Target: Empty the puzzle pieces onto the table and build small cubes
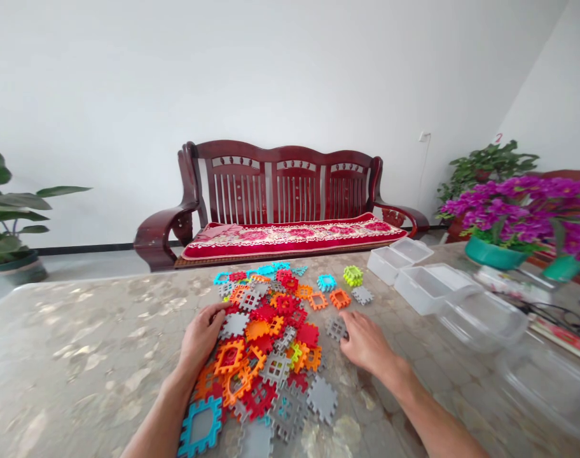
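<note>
A heap of flat toothed plastic tiles [271,343] in orange, red, grey, blue and green is spread across the marbled table [80,343]. My left hand [201,337] rests on the left side of the heap, fingers curled over a grey tile and touching orange ones. My right hand [364,340] lies at the heap's right edge, fingers bent, its fingertips at a small grey tile [336,328]. Whether either hand grips a tile is unclear.
Several clear plastic boxes [428,283] and lids stand at the table's right. Purple flowers in a teal pot [493,251] sit beyond them. A dark red wooden bench [280,203] with a patterned cushion stands behind the table, and a potted plant [8,235] at far left.
</note>
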A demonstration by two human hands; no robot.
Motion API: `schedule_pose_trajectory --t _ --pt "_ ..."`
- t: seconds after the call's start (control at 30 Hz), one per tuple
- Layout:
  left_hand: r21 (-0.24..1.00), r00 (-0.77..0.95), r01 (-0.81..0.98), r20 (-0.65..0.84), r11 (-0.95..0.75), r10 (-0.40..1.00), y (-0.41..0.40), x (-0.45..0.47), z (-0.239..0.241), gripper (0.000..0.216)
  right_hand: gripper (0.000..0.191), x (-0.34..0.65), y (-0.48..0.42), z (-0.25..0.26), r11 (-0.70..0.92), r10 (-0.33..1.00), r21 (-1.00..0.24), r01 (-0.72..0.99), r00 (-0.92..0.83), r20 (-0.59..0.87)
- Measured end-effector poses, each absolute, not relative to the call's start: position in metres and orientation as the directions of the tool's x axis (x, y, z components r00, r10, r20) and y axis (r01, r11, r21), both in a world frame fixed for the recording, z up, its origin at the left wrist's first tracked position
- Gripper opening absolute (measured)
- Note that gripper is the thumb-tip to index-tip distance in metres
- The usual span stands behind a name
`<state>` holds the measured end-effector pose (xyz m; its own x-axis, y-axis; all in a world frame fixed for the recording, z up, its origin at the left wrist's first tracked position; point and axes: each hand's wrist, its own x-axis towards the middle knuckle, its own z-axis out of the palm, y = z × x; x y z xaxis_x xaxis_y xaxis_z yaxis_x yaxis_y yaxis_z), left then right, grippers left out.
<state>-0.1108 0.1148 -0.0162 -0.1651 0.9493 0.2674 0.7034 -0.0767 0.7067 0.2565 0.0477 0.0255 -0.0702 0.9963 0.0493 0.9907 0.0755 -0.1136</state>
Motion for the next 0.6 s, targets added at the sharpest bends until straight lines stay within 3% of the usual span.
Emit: schedule_pose_trajectory --t 0.13,0.27,0.43,0.6 --pt "0.705 -0.155 0.705 0.261 -0.078 0.953 0.117 -0.114 -0.020 0.043 0.045 0.267 0.054 0.029 0.084 0.994 -0.339 0.937 -0.054 0.097" --pt "0.707 -0.153 0.702 0.266 -0.085 0.952 0.118 -0.115 -0.023 0.041 0.047 0.304 0.073 0.030 -0.045 0.969 -0.507 0.861 0.162 0.189" --pt "0.708 -0.141 0.700 0.261 -0.090 0.955 0.118 -0.115 -0.024 0.042 0.036 0.349 0.096 0.020 -0.236 0.891 -0.462 0.855 0.380 0.249" --pt "0.705 -0.142 0.704 0.258 -0.086 0.956 0.118 -0.116 -0.025 0.042 0.031 0.351 0.107 0.013 -0.215 0.894 -0.319 0.923 0.317 0.316"
